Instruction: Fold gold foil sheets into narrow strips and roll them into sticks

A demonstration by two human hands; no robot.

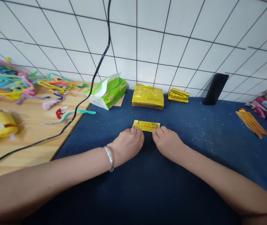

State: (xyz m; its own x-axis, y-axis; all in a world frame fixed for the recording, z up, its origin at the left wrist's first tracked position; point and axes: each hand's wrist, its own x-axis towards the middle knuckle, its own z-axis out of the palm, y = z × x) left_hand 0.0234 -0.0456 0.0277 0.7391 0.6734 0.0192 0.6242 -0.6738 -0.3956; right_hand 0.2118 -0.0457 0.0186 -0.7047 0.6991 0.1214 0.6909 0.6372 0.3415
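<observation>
A small strip of folded gold foil paper (147, 125) lies on the dark blue cloth in front of me. My left hand (130, 140), with a silver bangle at the wrist, is closed at the strip's near left corner. At the near right corner my right hand (166, 140) is closed in the same way. Both sets of fingertips curl under and are partly hidden. Behind the strip sits a stack of gold foil paper sheets (147, 97). A small pile of folded gold pieces (178, 95) is to the right of that stack.
A green tissue pack (111, 92) stands by the tiled wall. A black phone (216, 89) leans there. Orange-gold strips (253, 122) lie at right. A black cable (93, 81) crosses the left side, near a yellow glue gun (0, 126) and coloured pipe cleaners (25, 84).
</observation>
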